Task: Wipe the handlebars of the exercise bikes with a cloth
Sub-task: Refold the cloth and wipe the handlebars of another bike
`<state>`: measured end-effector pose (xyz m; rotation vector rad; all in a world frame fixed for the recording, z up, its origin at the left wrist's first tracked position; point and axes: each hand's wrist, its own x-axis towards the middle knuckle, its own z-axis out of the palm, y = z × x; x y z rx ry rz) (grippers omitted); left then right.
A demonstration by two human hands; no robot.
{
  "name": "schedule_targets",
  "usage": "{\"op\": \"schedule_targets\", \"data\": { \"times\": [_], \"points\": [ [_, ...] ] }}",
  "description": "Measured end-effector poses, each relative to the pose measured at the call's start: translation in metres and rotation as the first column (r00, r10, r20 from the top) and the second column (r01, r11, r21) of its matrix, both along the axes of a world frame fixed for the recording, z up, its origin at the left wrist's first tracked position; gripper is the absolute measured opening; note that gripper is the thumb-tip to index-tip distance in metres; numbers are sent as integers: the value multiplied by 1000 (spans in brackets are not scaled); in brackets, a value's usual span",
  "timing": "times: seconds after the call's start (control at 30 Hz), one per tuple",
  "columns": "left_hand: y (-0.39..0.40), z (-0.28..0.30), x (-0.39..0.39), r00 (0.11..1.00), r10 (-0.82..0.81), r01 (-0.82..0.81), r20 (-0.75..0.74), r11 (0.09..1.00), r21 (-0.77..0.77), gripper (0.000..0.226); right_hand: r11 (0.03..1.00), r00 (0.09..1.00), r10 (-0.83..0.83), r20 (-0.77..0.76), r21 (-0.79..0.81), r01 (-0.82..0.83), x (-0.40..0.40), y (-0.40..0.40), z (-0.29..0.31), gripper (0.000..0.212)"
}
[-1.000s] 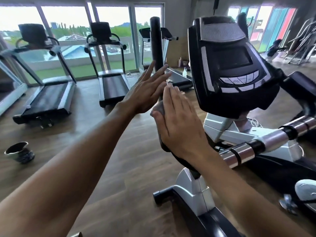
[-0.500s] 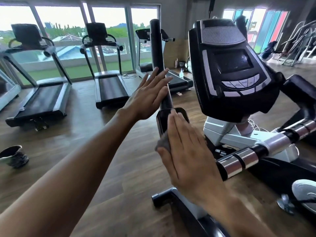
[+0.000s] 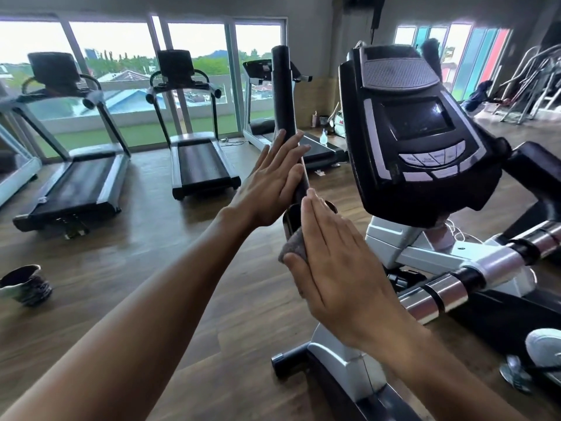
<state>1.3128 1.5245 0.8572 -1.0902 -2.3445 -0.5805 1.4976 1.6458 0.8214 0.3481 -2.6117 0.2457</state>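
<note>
A black upright handlebar (image 3: 283,95) of the exercise machine rises left of its black console (image 3: 416,126). My left hand (image 3: 270,183) rests flat against the bar's left side, fingers straight. My right hand (image 3: 337,268) is flat on the bar's lower right side, pressing a grey cloth (image 3: 294,243) against it; only a corner of the cloth shows by the thumb. A second handlebar with chrome grip sections (image 3: 446,291) runs to the right, below the console.
Three treadmills (image 3: 200,165) stand along the windows at the back. A dark bowl-like container (image 3: 25,285) sits on the wooden floor at left. The machine's grey base (image 3: 343,369) and a pedal (image 3: 543,350) are at lower right. More equipment stands far right.
My right hand with the cloth has slid down the upright bar from beside my left hand to below it. My left hand stayed against the bar.
</note>
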Motion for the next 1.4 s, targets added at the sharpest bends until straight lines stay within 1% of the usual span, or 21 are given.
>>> {"op": "schedule_targets", "data": {
  "times": [0.1,0.17,0.2,0.3,0.4,0.47,0.53,0.6,0.67,0.77,0.83,0.93,1.0,1.03,1.1,1.17,1.23,1.27,1.33,1.37,1.4],
  "points": [
    [-4,-3,-8,999,-13,11,-35,999,-47,56,997,998,-57,-33,-47,55,-38,-6,19,77],
    [-7,-5,-11,996,-32,23,-78,994,-105,66,993,993,-101,-56,-72,97,-56,-13,28,76],
    [-6,-5,-11,997,-38,31,-68,995,-99,66,992,993,-104,-58,-77,100,-57,-14,27,75],
    [-3,-4,-5,999,-35,35,1,999,19,50,997,999,-32,-28,-67,30,-20,-10,12,73],
    [0,-5,-2,999,-40,40,4,997,68,51,1000,1000,3,-19,-27,-3,14,-5,-6,72],
    [0,-5,-3,999,-42,41,7,997,66,51,1000,999,-11,-38,-30,10,0,-3,-2,73],
    [-2,-6,-8,999,-37,37,11,999,23,52,997,998,-41,-48,-61,38,-30,-6,14,74],
    [-6,-8,-12,998,-41,37,-55,997,-71,60,994,997,-76,-23,-86,74,-56,-10,29,75],
    [-7,-6,-10,997,-46,39,-59,993,-114,66,994,997,-65,-32,-86,62,-60,-10,30,74],
    [-4,1,1,996,89,-86,24,990,-114,55,997,996,36,-83,-69,-42,-23,-3,9,71],
    [-1,2,9,981,193,-192,-5,971,-141,54,995,989,84,-119,-36,-89,5,5,-11,67],
    [0,6,20,963,271,-268,-7,947,-178,55,991,960,133,-246,32,-129,27,14,-39,57],
    [1,9,29,951,298,-284,86,948,-143,57,989,939,131,-318,-28,-147,32,16,-48,47],
    [0,9,34,938,304,-295,169,953,-76,58,978,933,119,-339,-123,-170,35,13,-48,43],
    [-7,6,45,893,279,-346,354,927,144,52,906,932,106,-346,-353,-234,43,6,-38,40],
    [-23,6,67,871,239,-401,428,851,339,37,803,939,136,-317,-520,-292,53,-7,-21,38],
    [-46,7,102,860,163,-408,483,787,462,29,657,935,237,-264,-666,-354,60,-25,-1,43],
    [-59,9,123,848,77,-385,524,768,511,31,571,922,297,-248,-728,-380,60,-35,8,46],
    [-90,12,165,793,-135,-324,595,732,599,46,432,873,415,-255,-790,-436,53,-58,17,55],
    [-106,14,184,758,-223,-302,613,713,632,53,384,843,480,-243,-806,-450,47,-73,18,61],
    [-123,14,200,742,-257,-302,620,697,651,57,351,809,547,-215,-819,-454,41,-89,18,64]
  ]
}}
